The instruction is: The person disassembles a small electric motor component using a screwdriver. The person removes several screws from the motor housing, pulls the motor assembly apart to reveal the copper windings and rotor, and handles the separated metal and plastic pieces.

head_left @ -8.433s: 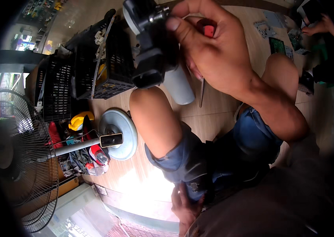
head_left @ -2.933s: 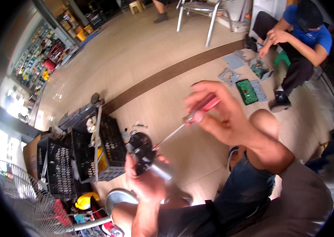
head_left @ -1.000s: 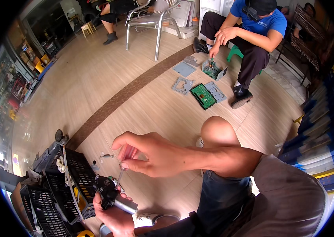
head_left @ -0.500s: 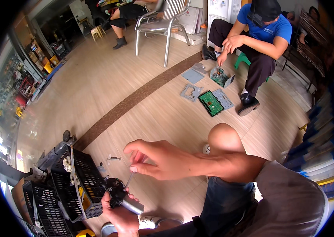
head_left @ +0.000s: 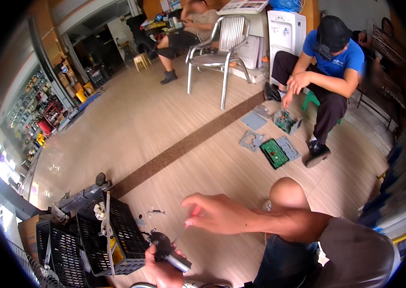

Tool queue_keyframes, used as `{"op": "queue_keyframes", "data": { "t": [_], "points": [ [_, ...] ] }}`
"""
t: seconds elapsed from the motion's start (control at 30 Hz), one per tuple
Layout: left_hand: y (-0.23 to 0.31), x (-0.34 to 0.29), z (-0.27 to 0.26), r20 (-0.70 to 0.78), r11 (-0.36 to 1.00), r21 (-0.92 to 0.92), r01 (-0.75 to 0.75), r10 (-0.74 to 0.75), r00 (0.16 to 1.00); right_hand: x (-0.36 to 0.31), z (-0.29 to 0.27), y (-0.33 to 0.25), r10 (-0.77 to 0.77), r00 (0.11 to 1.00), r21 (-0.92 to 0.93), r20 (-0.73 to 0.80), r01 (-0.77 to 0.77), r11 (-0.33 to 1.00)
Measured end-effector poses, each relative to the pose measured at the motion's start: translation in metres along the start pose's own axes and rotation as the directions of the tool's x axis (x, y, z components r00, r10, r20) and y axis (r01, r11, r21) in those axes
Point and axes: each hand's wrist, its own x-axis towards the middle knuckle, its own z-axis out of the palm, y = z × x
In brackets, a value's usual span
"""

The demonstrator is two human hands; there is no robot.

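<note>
My left hand is wrapped round a small electric motor with a silver cylindrical body and a black housing at its upper end. Above it, my right hand grips a screwdriver by its reddish handle. The thin metal shaft slants down and left to the black housing. Whether its tip sits in a screw is too small to tell. Small loose metal parts lie on the floor beyond the motor.
Black perforated crates stand at my left, near a metal bar. Ahead right, a person in blue works over a opened electronic unit, with a green circuit board nearby. A metal chair and a water dispenser stand farther back.
The whole view has tilted up, so the scene sits lower and farther right. More of the screwdriver's reddish handle shows. Both hands keep their hold.
</note>
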Motion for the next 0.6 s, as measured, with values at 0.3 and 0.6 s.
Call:
{"op": "queue_keyframes", "data": {
  "t": [0.3,0.6],
  "points": [
    [0.005,-0.009,0.027,-0.060,0.994,0.039,-0.100,0.102,0.993,-0.005,-0.003,0.014,-0.176,0.980,0.087,-0.088,0.184,0.979],
    [0.002,0.010,-0.020,-0.014,0.990,-0.127,0.063,-0.065,0.998,0.004,0.013,0.024,-0.128,0.982,0.088,-0.137,0.140,0.986]
  ]
}}
